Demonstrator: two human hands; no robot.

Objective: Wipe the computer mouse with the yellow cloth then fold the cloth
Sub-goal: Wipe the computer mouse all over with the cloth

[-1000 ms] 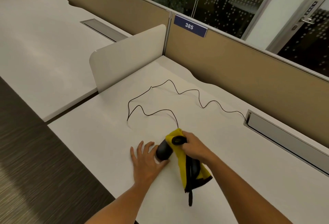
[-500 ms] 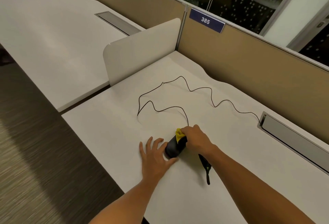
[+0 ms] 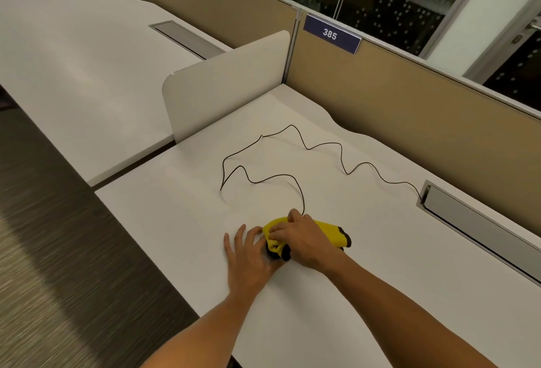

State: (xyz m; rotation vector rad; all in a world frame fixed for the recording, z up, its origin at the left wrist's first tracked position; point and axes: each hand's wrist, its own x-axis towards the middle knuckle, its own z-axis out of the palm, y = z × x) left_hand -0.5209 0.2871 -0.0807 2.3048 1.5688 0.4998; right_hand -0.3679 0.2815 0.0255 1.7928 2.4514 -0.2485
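The yellow cloth (image 3: 329, 231) with a dark edge lies bunched over the black computer mouse (image 3: 273, 253) on the white desk (image 3: 380, 294). Only a sliver of the mouse shows under the cloth. My right hand (image 3: 304, 240) presses down on the cloth, fingers curled into it. My left hand (image 3: 248, 256) lies against the mouse's left side with fingers spread, its thumb touching the mouse. The mouse's thin black cable (image 3: 263, 181) snakes away across the desk to the back right.
The cable runs into a grey cable tray (image 3: 468, 221) at the desk's right rear. A white divider panel (image 3: 222, 83) stands at the back left, a tan partition (image 3: 409, 110) with a "385" sign behind. The desk's front edge is near my forearms; a neighbouring desk (image 3: 73, 60) lies left.
My right hand has swept the cloth over the mouse, now covering almost all of it; a second ago the cloth hung down from the hand. My left hand stayed beside the mouse.
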